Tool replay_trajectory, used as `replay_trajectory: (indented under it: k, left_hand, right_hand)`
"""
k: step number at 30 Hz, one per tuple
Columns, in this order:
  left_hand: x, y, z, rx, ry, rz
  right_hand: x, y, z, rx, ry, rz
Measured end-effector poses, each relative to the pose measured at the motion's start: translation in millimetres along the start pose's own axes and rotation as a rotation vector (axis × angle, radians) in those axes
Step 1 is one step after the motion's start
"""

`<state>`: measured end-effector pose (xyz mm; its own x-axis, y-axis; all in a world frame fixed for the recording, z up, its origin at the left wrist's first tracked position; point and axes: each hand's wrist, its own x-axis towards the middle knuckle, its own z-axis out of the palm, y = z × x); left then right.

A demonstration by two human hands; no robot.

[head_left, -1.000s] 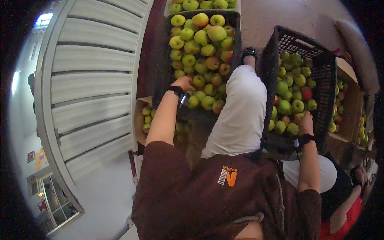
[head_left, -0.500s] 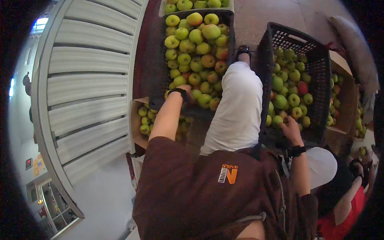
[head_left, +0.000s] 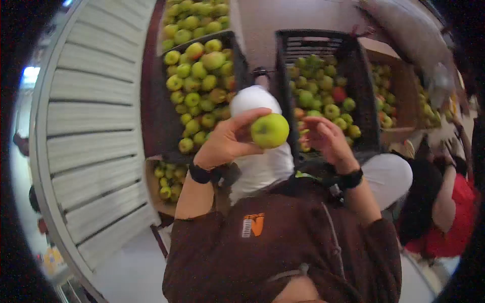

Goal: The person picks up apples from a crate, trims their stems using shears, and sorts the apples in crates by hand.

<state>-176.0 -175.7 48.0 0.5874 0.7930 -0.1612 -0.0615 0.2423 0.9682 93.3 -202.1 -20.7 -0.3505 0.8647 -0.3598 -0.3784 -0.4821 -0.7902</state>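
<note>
My left hand is closed around a yellow-green apple, thumb on one side and fingers on the other, held above my knee. The apple's dimpled end faces the camera. My right hand is just to the right, fingers curled loosely and apart, with nothing seen in it. It hovers over the near edge of the right black crate, which holds green apples and a red one. Left of my leg, another black crate is filled with green and reddish apples.
A cardboard box of apples sits near my left elbow. Beyond the left crate is a pale container of apples. Another cardboard box stands right of the crates. A slatted white panel runs along the left. A person in red sits at right.
My left hand has come up out of the left crate with an apple and moved right, over my leg. My right hand has lifted off the right crate's apples and moved left. The view has shifted.
</note>
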Motion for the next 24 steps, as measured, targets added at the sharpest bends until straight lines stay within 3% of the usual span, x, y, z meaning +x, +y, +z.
replay_trajectory:
  k: [3, 4, 5, 7, 11, 15, 19, 21, 24]
  left_hand:
    - [37, -27, 45, 0.205, -0.021, 0.090]
    - [45, -31, 54, 0.418, -0.067, 0.065]
    - [54, -39, 60, 0.468, -0.098, 0.071]
    - [69, -55, 71, 0.579, -0.149, 0.079]
    - [98, -78, 69, 0.508, -0.334, -0.101]
    - [112, -78, 78, 0.839, -0.426, -0.015]
    - [129, -93, 79, 0.889, -0.489, 0.125]
    - [144, -102, 80, 0.882, -0.548, 0.171]
    - [173, -89, 68, 0.592, -0.380, -0.266]
  right_hand:
    - [-18, -5, 9, 0.054, -0.062, -0.015]
    - [-22, -11, 16, -0.044, 0.069, 0.032]
    - [-21, 6, 0, -0.132, 0.092, -0.110]
    - [-29, 14, -12, -0.082, 0.141, -0.080]
    - [-40, 39, -21, 0.093, 0.169, -0.062]
    - [-36, 60, -35, 0.229, 0.163, -0.023]
    - [-35, 58, -44, 0.521, 0.178, 0.065]
    - [-40, 46, -49, 0.450, 0.185, 0.080]
    - [-37, 35, -65, 0.112, 0.320, 0.121]
